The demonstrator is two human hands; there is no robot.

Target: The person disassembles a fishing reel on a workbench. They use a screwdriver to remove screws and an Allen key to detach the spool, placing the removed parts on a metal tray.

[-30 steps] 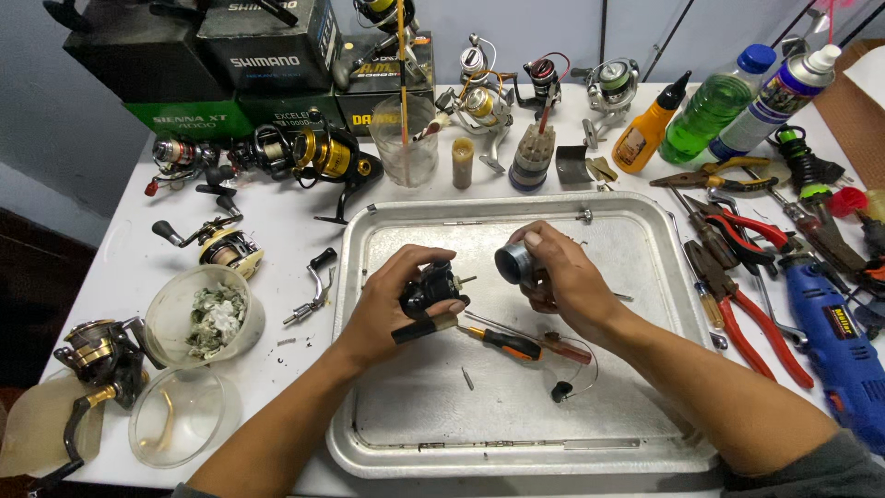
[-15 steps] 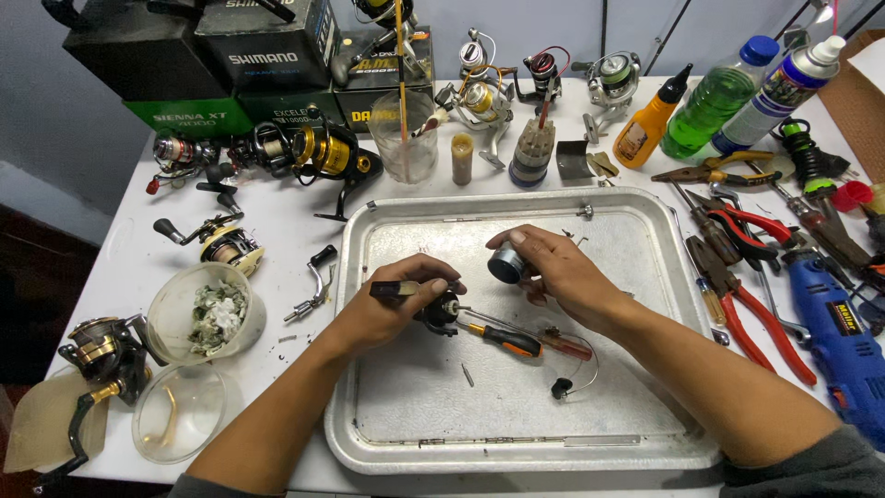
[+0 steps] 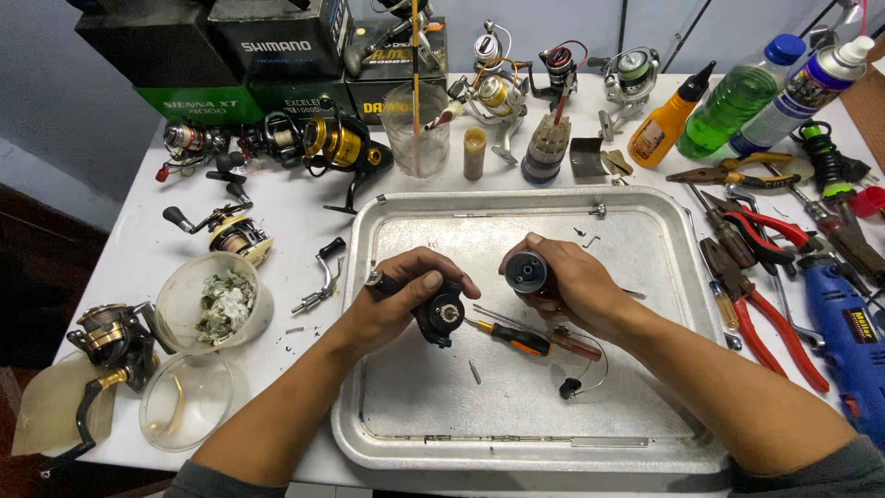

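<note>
My left hand point(image 3: 398, 302) grips a black fishing reel body point(image 3: 439, 315) over the left half of a metal tray point(image 3: 645, 221), its gear side facing up. My right hand point(image 3: 573, 284) holds a dark round spool part point(image 3: 526, 273), open end toward the camera, a little to the right of the reel body. Below and between the hands an orange-handled screwdriver point(image 3: 516, 337) lies on the tray. A thin wire bail with a black end point(image 3: 576, 383) rests near my right forearm.
Several fishing reels point(image 3: 332, 146) and boxes point(image 3: 277, 46) line the table's far edge, with a glass cup point(image 3: 415, 129) and bottles point(image 3: 737, 101). Pliers point(image 3: 765, 277) and a blue drill point(image 3: 843, 337) lie right of the tray. At the left stand plastic bowls point(image 3: 214, 300) and another reel point(image 3: 115, 341).
My left hand turned the reel body and lowered it toward the tray. My right hand moved the spool part slightly away, its open end now facing up.
</note>
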